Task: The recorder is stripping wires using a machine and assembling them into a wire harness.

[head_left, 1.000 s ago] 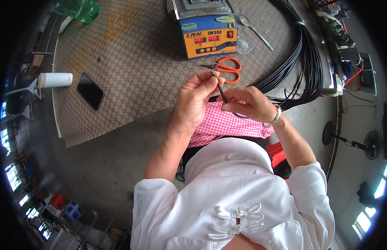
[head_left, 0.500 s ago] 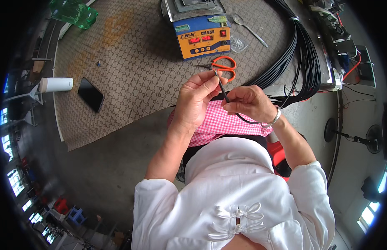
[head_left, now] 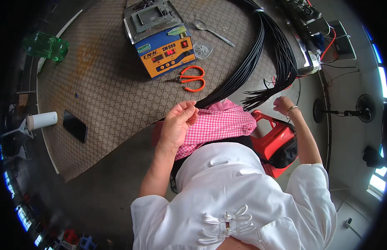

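My left hand (head_left: 180, 124) is raised in front of the pink checked cloth (head_left: 218, 129) on my lap, thumb and fingers pinched together. A hair-thin strand seems to show beside the fingers; its kind is too small to tell. My right hand (head_left: 284, 106) is out to the right, beyond the red stool (head_left: 275, 141), with its fingers curled. Whatever it may hold is hidden. Between the hands, the cut ends of a bundle of black cables (head_left: 260, 98) hang over the table edge. Orange-handled scissors (head_left: 192, 79) lie on the table ahead of my left hand.
A blue and orange solder pot (head_left: 166, 54) stands behind the scissors, near a spoon (head_left: 214, 33) and a small clear dish (head_left: 202, 50). Leftward are a phone (head_left: 75, 126), a white cup (head_left: 42, 121) and a green bottle (head_left: 47, 46). A fan (head_left: 364, 108) stands far right.
My hands have parted: the right swung far out to the right, and the left stayed pinched before me. The black cable held between them no longer shows there. The view has shifted.
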A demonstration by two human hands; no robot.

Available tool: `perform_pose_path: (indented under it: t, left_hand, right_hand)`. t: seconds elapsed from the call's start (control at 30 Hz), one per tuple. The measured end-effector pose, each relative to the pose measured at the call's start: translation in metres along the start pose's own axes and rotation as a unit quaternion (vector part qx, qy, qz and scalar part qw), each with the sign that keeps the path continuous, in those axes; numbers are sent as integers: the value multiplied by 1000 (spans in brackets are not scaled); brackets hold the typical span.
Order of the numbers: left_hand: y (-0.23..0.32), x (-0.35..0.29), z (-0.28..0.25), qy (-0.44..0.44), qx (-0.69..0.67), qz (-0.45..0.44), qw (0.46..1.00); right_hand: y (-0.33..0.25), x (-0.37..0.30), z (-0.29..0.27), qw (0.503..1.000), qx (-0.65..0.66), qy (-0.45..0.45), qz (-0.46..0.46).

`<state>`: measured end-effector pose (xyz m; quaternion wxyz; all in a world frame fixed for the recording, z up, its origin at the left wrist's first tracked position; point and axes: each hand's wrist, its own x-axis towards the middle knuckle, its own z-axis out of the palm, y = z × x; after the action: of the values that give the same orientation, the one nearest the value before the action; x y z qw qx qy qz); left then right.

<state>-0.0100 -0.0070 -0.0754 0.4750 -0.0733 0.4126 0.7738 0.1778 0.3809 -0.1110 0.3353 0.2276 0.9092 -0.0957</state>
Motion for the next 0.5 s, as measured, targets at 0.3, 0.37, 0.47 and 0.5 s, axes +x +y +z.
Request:
perform_pose_path:
  t: [0.3, 0.37, 0.47, 0.5]
  left_hand:
    - [-14, 5, 20, 12, 53, 14, 998]
    - [-17, 7, 24, 15, 87, 25, 996]
    - [-26, 12, 27, 32, 185, 85, 979]
    - [-30, 14, 30, 35, 225, 111, 967]
  right_hand:
    - [-81, 81, -74, 890, 363, 246, 126]
    - [-78, 91, -79, 893, 368, 213, 149]
    - [-90, 90, -97, 906, 352, 164, 168]
    - [-100, 83, -109, 905, 352, 153, 185]
